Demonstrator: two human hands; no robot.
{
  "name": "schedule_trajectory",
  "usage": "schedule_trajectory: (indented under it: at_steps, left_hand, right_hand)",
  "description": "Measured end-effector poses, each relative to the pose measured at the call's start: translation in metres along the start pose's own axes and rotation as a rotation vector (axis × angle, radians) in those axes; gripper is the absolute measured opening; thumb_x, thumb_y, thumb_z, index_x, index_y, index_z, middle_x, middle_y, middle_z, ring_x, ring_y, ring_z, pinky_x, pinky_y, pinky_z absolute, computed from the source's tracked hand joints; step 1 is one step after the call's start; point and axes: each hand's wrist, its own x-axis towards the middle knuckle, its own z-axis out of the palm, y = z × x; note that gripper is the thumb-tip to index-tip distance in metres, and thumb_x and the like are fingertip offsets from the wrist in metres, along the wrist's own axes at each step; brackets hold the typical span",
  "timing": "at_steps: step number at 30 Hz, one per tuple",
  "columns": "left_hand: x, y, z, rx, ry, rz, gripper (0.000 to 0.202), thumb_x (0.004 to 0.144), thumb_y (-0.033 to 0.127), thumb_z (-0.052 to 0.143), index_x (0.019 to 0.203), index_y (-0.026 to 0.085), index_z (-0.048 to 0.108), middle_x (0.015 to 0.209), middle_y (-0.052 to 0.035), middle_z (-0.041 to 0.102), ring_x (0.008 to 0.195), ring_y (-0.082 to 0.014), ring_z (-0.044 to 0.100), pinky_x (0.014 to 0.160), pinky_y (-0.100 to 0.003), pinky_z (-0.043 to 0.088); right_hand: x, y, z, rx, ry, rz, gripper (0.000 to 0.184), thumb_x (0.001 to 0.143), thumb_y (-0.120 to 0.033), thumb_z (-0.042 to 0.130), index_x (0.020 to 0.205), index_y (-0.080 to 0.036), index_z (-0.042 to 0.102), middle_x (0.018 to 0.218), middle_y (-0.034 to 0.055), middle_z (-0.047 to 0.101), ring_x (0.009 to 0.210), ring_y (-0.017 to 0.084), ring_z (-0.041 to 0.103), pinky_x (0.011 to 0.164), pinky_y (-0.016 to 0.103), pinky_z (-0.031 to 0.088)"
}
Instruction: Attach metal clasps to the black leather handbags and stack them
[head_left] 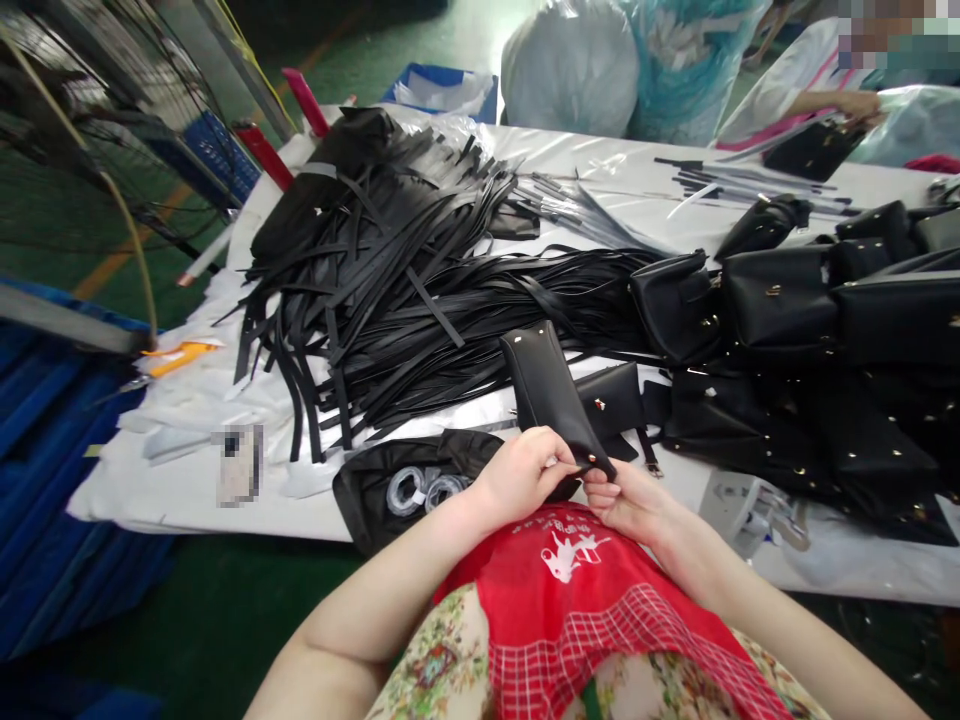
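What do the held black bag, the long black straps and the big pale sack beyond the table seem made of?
Held black bag: leather or imitation leather, from its smooth face and soft sheen.
Long black straps: probably similar material; flat, flexible strips with dull highlights.
Big pale sack: apparently thin plastic film, judging by its glossy, creased surface.

The person's bare left arm (390, 580) and right arm (765, 615) slant inward, bringing both hands close together in front of the waist. The left hand (525, 470) is knuckles up, thumb and forefinger pinched; the right hand (634, 500), just beside it, has its fingers (601, 490) curled toward the left, gripping too.
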Motion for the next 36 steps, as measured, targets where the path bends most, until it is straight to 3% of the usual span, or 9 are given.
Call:
schedule_trajectory:
  at_steps: [4, 6, 9, 11, 15, 19, 24, 30, 36]
  left_hand:
    - [-0.001, -0.015, -0.002, -0.083, 0.171, -0.231, 0.006, 0.084, 0.019, 0.060, 0.079, 0.018, 0.060, 0.070, 0.0013, 0.064, 0.060, -0.0111, 0.059, 0.063, -0.024, 0.049]
    - [0.000, -0.017, 0.000, -0.076, 0.152, -0.199, 0.004, 0.085, 0.018, 0.060, 0.081, 0.018, 0.063, 0.074, 0.0003, 0.066, 0.065, -0.0119, 0.061, 0.066, -0.025, 0.049]
    - [0.001, -0.014, 0.004, -0.064, 0.054, -0.032, 0.008, 0.085, 0.017, 0.059, 0.086, 0.020, 0.066, 0.084, -0.0020, 0.069, 0.078, -0.0137, 0.063, 0.075, -0.026, 0.050]
    - [0.002, -0.018, 0.003, -0.055, 0.099, -0.042, 0.011, 0.087, 0.018, 0.056, 0.088, 0.019, 0.066, 0.086, -0.0034, 0.069, 0.081, -0.0146, 0.063, 0.077, -0.027, 0.050]
    - [0.001, -0.057, -0.004, -0.071, 0.282, -0.398, 0.013, 0.086, 0.022, 0.055, 0.090, 0.016, 0.066, 0.078, -0.0041, 0.068, 0.070, -0.0151, 0.064, 0.068, -0.028, 0.051]
    - [-0.002, -0.103, -0.002, -0.189, 0.205, -0.651, 0.015, 0.082, 0.026, 0.059, 0.089, 0.014, 0.067, 0.064, -0.0008, 0.065, 0.054, -0.0133, 0.061, 0.059, -0.026, 0.049]
    - [0.006, -0.126, 0.017, -0.386, 0.128, -0.603, 0.028, 0.071, 0.029, 0.071, 0.095, 0.014, 0.069, 0.081, -0.0035, 0.070, 0.060, -0.0117, 0.061, 0.062, -0.024, 0.050]
    - [0.027, -0.141, 0.023, -0.569, -0.022, -0.517, 0.021, 0.068, 0.030, 0.072, 0.080, 0.013, 0.069, 0.069, -0.0017, 0.066, 0.056, -0.0095, 0.057, 0.057, -0.021, 0.047]
    - [0.043, -0.140, 0.015, -0.369, -0.161, -0.395, 0.009, 0.070, 0.021, 0.069, 0.074, 0.014, 0.068, 0.065, 0.0003, 0.065, 0.057, -0.0094, 0.058, 0.057, -0.019, 0.044]
  right_hand:
    - [-0.002, -0.006, -0.014, -0.007, 0.042, 0.006, 0.020, 0.078, -0.003, 0.054, 0.068, -0.018, 0.045, 0.052, -0.0055, 0.041, 0.038, 0.003, 0.030, 0.035, 0.013, 0.029]
    - [-0.003, -0.007, -0.013, -0.002, 0.060, 0.024, 0.020, 0.079, -0.004, 0.052, 0.067, -0.018, 0.044, 0.050, -0.0057, 0.040, 0.038, 0.004, 0.030, 0.034, 0.013, 0.029]
    - [-0.003, -0.009, -0.008, 0.017, 0.090, 0.035, 0.019, 0.083, -0.004, 0.047, 0.069, -0.017, 0.046, 0.048, -0.0055, 0.040, 0.037, 0.003, 0.031, 0.034, 0.012, 0.030]
    - [-0.003, -0.010, -0.009, 0.039, 0.099, 0.045, 0.021, 0.085, -0.004, 0.044, 0.069, -0.017, 0.045, 0.048, -0.0052, 0.042, 0.036, 0.003, 0.032, 0.034, 0.011, 0.030]
    - [-0.004, -0.015, -0.028, 0.114, 0.069, 0.073, 0.025, 0.082, 0.000, 0.045, 0.065, -0.018, 0.040, 0.048, -0.0055, 0.043, 0.034, 0.003, 0.035, 0.034, 0.012, 0.030]
    - [-0.002, -0.022, -0.056, 0.148, -0.017, 0.128, 0.030, 0.079, 0.001, 0.049, 0.061, -0.018, 0.035, 0.048, -0.0066, 0.042, 0.033, 0.002, 0.038, 0.035, 0.013, 0.031]
    - [-0.001, -0.028, -0.071, 0.155, -0.105, 0.151, 0.033, 0.078, 0.001, 0.054, 0.060, -0.018, 0.034, 0.048, -0.0073, 0.042, 0.036, 0.002, 0.041, 0.039, 0.012, 0.035]
    - [-0.002, -0.030, -0.073, 0.125, -0.104, 0.127, 0.033, 0.079, 0.000, 0.055, 0.062, -0.018, 0.034, 0.051, -0.0075, 0.046, 0.035, 0.001, 0.040, 0.039, 0.010, 0.035]
    - [-0.002, -0.032, -0.075, 0.141, -0.053, 0.117, 0.034, 0.078, 0.001, 0.057, 0.062, -0.018, 0.035, 0.050, -0.0080, 0.045, 0.035, 0.000, 0.041, 0.037, 0.010, 0.034]
